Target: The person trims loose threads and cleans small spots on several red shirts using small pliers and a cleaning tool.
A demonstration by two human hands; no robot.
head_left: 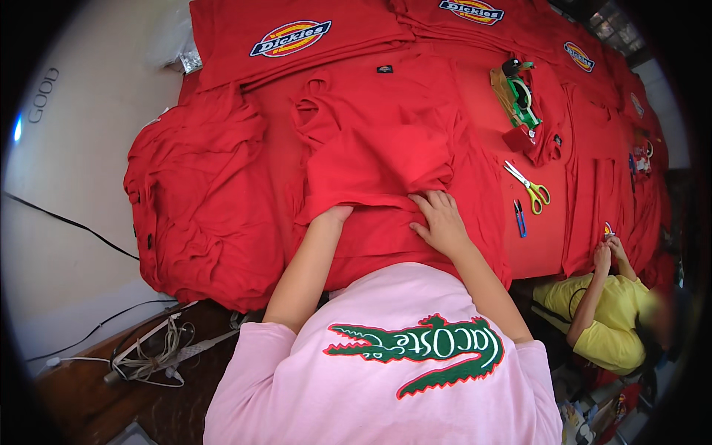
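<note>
- The red shirt (378, 152) is spread in front of the person, its near hem gathered between 2 hands, which are held apart.
- The left hand (338, 213) is tucked under the hem; whether anything is pinched cannot be told. The right hand (443, 222) is laid on the cloth, thumb spread from the fingers.
- Creases could be set in if the hem is pulled unevenly, since the upper part is already bunched.
- A lower layer could be caught by mistake, as red cloth is also seen underneath.
- The cloth could be snagged by the scissors (537, 194), whose blades are pointed towards it, if it is swept right; the blue snips (521, 219) are placed nearby.
- Leftward space is blocked by a garment heap (200, 193).
- Further right, a tape dispenser (523, 104) and a co-worker in yellow (612, 319) are seen.
</note>
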